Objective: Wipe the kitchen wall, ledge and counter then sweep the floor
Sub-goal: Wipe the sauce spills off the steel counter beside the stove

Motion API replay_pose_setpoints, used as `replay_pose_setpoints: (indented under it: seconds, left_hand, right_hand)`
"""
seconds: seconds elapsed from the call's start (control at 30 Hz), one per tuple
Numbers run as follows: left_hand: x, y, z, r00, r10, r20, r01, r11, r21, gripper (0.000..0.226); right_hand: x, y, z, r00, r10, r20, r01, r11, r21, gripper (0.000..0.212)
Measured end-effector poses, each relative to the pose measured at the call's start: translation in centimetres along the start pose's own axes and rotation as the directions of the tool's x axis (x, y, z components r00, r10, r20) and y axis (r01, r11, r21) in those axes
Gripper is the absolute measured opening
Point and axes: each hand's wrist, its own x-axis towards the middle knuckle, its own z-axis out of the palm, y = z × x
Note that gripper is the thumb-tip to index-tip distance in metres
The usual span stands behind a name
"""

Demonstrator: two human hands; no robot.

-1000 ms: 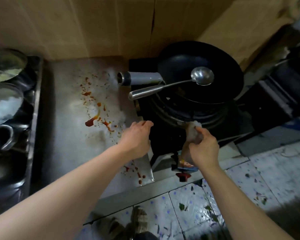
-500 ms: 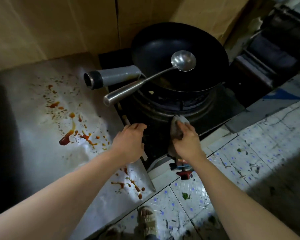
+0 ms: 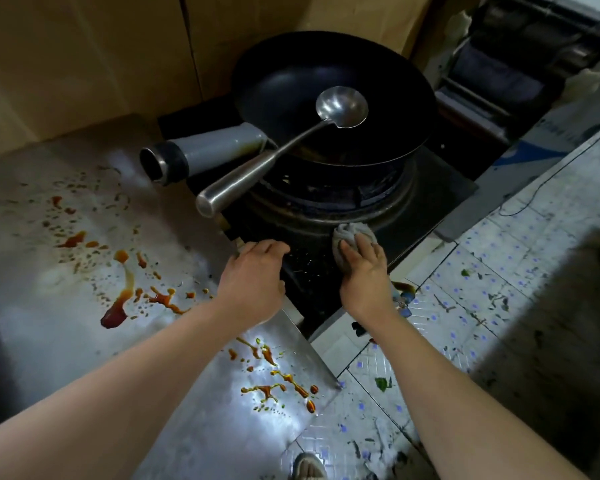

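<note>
The right hand [image 3: 364,278] presses a small grey cloth [image 3: 349,237] against the front of the black stove [image 3: 440,188], just below the round burner ring [image 3: 326,209]; the fingers lie over the cloth and curl a little on it, so the hand is grasping the cloth while it pushes. The cloth is soft and crumpled into a lump, with folds on top, and its longer side runs from the fingers up toward the burner. The left hand [image 3: 253,282] holds nothing; its fingers are relaxed and slightly bent, and it rests at the right edge of the steel counter [image 3: 49,341], where the counter meets the stove. The counter is flat, shiny metal with many red-brown sauce stains [image 3: 122,296], some long and thin, some only small drops. On the burner stands a black round wok [image 3: 333,95] with a thick grey handle [image 3: 205,150] that points left toward the counter. A steel ladle [image 3: 342,107] lies in the wok, its bowl up and its long handle pointing down-left past the rim. Behind is a brown cardboard wall [image 3: 84,57]. The tiled floor [image 3: 465,306] at the right is pale with small blue marks and dirty scraps.
</note>
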Motion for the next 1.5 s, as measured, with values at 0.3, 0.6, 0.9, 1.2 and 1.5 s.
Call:
replay_pose_setpoints:
  seconds: [0.3, 0.6, 0.9, 1.2, 1.5]
  left_hand:
    - [0.5, 1.6, 1.3, 1.0, 0.005, -0.028, -0.004, 1.0, 0.023, 0.056]
    - [1.0, 0.8, 1.2, 0.997, -0.038, -0.061, 0.041, 0.998, 0.049, 0.057]
    - [0.8, -0.8, 0.5, 0.99, -0.096, -0.103, 0.101, 0.994, 0.048, 0.058]
    - [-0.5, -3.6, -0.2, 0.983, -0.11, -0.147, 0.115, 0.993, 0.023, 0.063]
    - [-1.3, -5.2, -0.4, 0.967, -0.119, -0.226, 0.113, 0.993, -0.039, 0.058]
  right_hand:
    - [-0.1, 1.5, -1.1, 0.999, -0.037, -0.011, 0.036, 0.994, -0.105, 0.064]
    - [-1.6, -1.4, 0.6, 0.99, -0.12, -0.071, 0.119, 0.993, -0.023, 0.05]
    - [-0.5, -1.4, 1.3, 0.988, -0.051, -0.148, 0.049, 0.999, -0.018, 0.048]
    - [-0.4, -3.5, 2.2, 0.994, -0.1, -0.038, 0.101, 0.994, 0.028, 0.06]
    - [3.5, -9.2, 4.4, 0.916, -0.329, 0.231, 0.338, 0.941, 0.001, 0.061]
